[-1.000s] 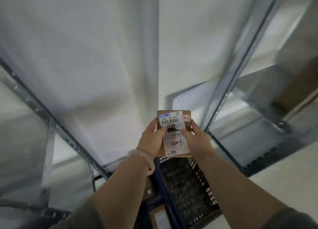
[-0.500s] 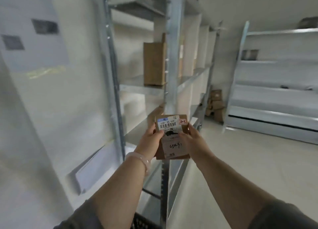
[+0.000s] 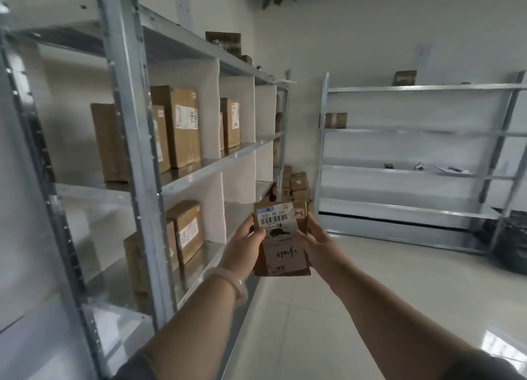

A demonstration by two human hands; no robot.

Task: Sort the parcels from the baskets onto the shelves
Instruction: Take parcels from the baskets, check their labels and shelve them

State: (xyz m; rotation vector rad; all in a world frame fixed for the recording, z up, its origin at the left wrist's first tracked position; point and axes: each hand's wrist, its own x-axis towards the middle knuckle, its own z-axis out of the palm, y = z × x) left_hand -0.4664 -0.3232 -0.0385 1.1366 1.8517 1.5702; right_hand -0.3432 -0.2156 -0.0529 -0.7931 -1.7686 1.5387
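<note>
A small brown cardboard parcel [image 3: 282, 242] with a white barcode label and a red "2-3" mark is held up in front of me. My left hand [image 3: 245, 244] grips its left edge and my right hand [image 3: 316, 242] grips its right edge, thumbs on the label face. A grey metal shelf rack [image 3: 199, 168] stands to the left of the parcel, with several brown parcels [image 3: 182, 125] upright on its middle level and others [image 3: 185, 231] on the lower level. No basket shows clearly.
A second metal rack [image 3: 413, 174] stands along the far wall, mostly bare. Stacked small boxes [image 3: 296, 185] sit on the floor in the corner. A dark object [image 3: 510, 240] lies at the right edge. The tiled floor [image 3: 370, 294] stretches between the racks.
The view has swung up from a dark basket on the floor to the shelf racks and room. Both hands have kept the same hold on the parcel.
</note>
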